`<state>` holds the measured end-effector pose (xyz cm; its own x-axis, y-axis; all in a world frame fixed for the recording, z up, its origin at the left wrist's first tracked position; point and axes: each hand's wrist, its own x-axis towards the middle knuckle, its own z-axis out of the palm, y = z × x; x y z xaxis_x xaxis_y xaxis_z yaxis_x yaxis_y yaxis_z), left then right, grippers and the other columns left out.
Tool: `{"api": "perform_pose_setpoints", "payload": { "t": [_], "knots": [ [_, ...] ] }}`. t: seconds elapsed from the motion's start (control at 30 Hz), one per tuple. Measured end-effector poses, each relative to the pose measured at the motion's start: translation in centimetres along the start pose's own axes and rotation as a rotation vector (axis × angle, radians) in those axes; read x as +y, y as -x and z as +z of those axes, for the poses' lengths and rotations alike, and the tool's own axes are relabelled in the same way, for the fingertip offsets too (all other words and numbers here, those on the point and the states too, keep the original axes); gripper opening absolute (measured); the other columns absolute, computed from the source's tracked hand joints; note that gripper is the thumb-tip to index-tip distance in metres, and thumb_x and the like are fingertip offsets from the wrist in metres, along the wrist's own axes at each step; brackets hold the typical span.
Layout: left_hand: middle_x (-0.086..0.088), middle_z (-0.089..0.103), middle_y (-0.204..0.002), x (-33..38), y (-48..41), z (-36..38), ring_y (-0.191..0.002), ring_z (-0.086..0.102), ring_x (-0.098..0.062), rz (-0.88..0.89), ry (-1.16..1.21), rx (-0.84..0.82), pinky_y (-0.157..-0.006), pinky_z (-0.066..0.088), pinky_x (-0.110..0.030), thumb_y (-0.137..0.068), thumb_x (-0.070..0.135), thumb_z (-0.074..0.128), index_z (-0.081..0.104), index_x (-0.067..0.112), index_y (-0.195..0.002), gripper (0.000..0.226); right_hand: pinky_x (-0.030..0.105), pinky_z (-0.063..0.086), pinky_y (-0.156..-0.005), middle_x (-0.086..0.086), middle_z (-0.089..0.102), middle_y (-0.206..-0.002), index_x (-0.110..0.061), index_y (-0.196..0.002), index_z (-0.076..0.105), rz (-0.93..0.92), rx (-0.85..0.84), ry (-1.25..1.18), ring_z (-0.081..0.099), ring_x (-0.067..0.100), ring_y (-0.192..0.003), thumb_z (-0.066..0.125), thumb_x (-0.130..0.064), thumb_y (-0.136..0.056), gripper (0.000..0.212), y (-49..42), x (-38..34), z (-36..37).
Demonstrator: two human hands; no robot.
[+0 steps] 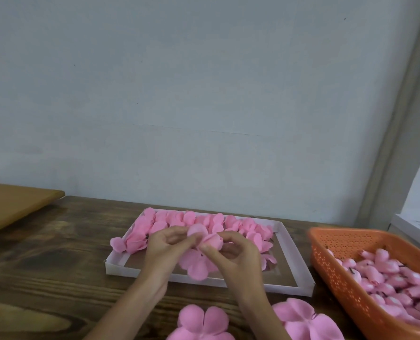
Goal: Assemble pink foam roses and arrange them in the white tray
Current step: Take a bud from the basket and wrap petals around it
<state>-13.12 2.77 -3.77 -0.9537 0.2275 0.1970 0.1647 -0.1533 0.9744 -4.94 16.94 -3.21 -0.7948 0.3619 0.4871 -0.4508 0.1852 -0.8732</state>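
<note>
Wooden table [44, 266], dark-grained, fills the near part of the scene and ends at a pale grey-blue wall [179, 94]. At the far left a tan board [13, 204] lies along the table's edge. In the middle sits the white tray [120, 268], its far side and left end packed with finished pink roses [169, 218]; one spills over the left rim.

Above the tray's near half, the left hand [165, 251] and right hand [238, 256] both pinch a half-built rose [199, 261] with curled fingertips. Its centre is a tight bud, and its broad outer petals hang loose below.

Flat pink petal pieces [204, 320] lie at the near edge. To the right an orange perforated basket [339, 266] holds pink rose buds [388, 273] with dark stems. A grey frame [395, 143] rises behind it.
</note>
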Motion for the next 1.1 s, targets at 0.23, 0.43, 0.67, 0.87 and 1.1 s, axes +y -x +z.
{"api": "perform_pose_setpoints", "payload": {
  "t": [0.23, 0.43, 0.67, 0.87, 1.1],
  "knots": [
    [-0.001, 0.080, -0.086, -0.2, 0.5, 0.5, -0.084, 0.076, -0.012, 0.205, -0.018, -0.009, -0.067, 0.056, -0.015, -0.078, 0.036, 0.084, 0.084, 0.026, -0.086, 0.012, 0.031, 0.061, -0.070, 0.002, 0.071, -0.089, -0.014, -0.084, 0.075, -0.088, 0.048, 0.087, 0.075, 0.020, -0.082, 0.093, -0.016, -0.074, 0.020, 0.1, 0.2, 0.2],
    [-0.003, 0.081, -0.089, 0.4, 0.7, 0.2, -0.087, 0.076, -0.014, 0.255, -0.011, -0.084, -0.072, 0.059, -0.021, -0.081, 0.039, 0.075, 0.085, 0.029, -0.088, 0.016, 0.037, 0.061, -0.077, -0.009, 0.075, -0.100, -0.022, -0.089, 0.077, -0.093, 0.062, 0.086, 0.074, 0.018, -0.093, 0.093, -0.019, -0.072, 0.023, 0.1, -0.3, 0.0],
    [-0.019, 0.079, -0.101, 0.8, 0.5, 0.0, -0.101, 0.075, -0.037, 0.174, 0.060, -0.171, -0.093, 0.061, -0.048, -0.098, 0.037, 0.061, 0.080, -0.001, -0.099, 0.043, 0.019, 0.057, -0.079, -0.016, 0.077, -0.102, -0.029, -0.108, 0.077, -0.053, 0.039, 0.070, 0.072, 0.004, -0.098, 0.094, -0.018, -0.071, 0.042, 0.0, -0.9, -0.3],
    [-0.012, 0.080, -0.103, 0.9, 0.5, -0.2, -0.103, 0.075, -0.030, 0.166, 0.029, -0.203, -0.094, 0.058, -0.048, -0.086, 0.059, 0.063, 0.084, 0.016, -0.096, 0.049, 0.020, 0.058, -0.075, -0.010, 0.080, -0.091, -0.025, -0.097, 0.080, -0.090, 0.004, 0.090, 0.075, 0.010, -0.090, 0.091, -0.012, -0.074, 0.029, 0.0, -1.2, -0.1],
    [-0.012, 0.077, -0.118, 0.8, -0.5, -1.3, -0.112, 0.073, -0.030, 0.009, 0.068, -0.381, -0.087, 0.063, -0.044, -0.077, 0.039, 0.088, 0.076, 0.026, -0.123, 0.049, 0.026, 0.061, -0.070, 0.002, 0.079, -0.089, -0.015, -0.095, 0.078, -0.068, 0.114, -0.068, 0.077, 0.018, -0.085, 0.091, -0.010, -0.073, 0.027, -0.5, -1.6, -0.6]
  ]
}}
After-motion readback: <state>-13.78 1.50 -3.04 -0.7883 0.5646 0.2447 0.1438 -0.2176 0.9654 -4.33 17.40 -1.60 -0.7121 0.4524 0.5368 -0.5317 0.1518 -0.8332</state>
